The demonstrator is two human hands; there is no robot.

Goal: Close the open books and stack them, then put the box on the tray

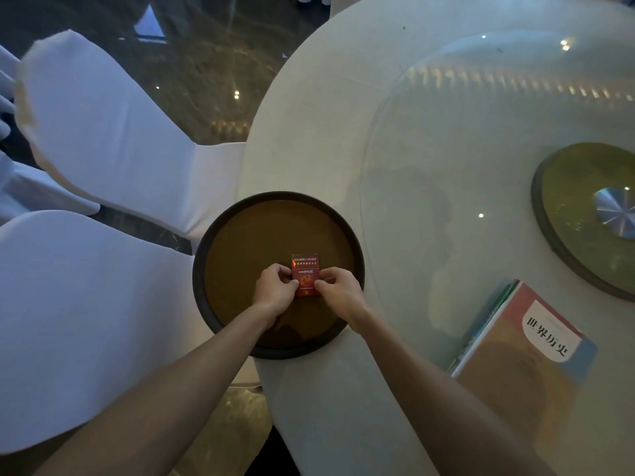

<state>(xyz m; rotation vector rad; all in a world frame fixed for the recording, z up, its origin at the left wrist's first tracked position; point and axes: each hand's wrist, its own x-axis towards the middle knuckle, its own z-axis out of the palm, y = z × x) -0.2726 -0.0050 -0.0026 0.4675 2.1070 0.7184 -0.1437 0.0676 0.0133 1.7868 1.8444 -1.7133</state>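
Observation:
A small red box [304, 269] lies flat near the middle of a round brown tray [240, 235] at the table's left edge. My left hand [274, 289] pinches the box's left side and my right hand [338, 293] pinches its right side, both with fingers closed on it. To the right, on the glass turntable, closed books [522, 341] lie stacked, the top cover orange and blue with black characters. The books under the top one show only their edges.
The round table [309, 132] has a white cloth and a large glass turntable [446, 166] with a green-gold hub [577, 207]. Two white-covered chairs [103, 132] stand left of the table. Part of the tray overhangs the table edge.

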